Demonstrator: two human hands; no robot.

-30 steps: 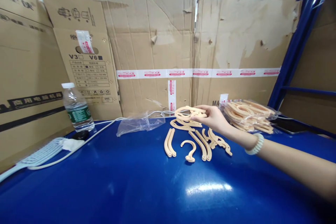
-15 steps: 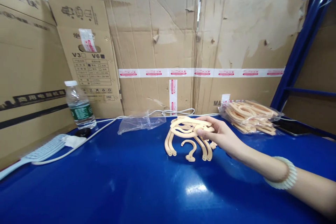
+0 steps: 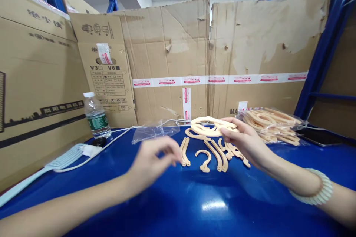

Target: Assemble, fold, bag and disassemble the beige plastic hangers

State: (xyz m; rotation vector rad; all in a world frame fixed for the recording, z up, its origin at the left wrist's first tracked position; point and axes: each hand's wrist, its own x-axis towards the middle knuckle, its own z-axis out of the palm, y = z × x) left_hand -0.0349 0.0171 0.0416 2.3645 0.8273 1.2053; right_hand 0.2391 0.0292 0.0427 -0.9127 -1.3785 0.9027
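My right hand [image 3: 244, 137] pinches a flat beige hanger piece [image 3: 207, 120] with an oval opening, held above the blue table [image 3: 167, 200]. My left hand [image 3: 158, 155] is slightly blurred, its fingers curved and a gap between thumb and forefinger. Its fingertips are beside two narrow curved hanger arms [image 3: 185, 152], partly covering them; no grip on them is seen. Between the hands lies a beige hanger hook [image 3: 204, 161], with another pair of curved arms [image 3: 217, 155] to its right. More small beige pieces [image 3: 233, 150] lie near my right hand, and another oval piece [image 3: 191, 133] is beneath the held one.
A clear bag of beige hanger parts [image 3: 272, 124] lies at the back right by a dark phone [image 3: 319, 137]. Behind are cardboard sheets [image 3: 172, 52] and a plastic film [image 3: 154, 132]. At left are a water bottle [image 3: 97, 118], a pale blue brush [image 3: 65, 157] and a white cable [image 3: 111, 143].
My left hand has come in from the left to the curved arms. My right hand has moved slightly right, lifting the oval piece off the others. The camera view has shifted a little.
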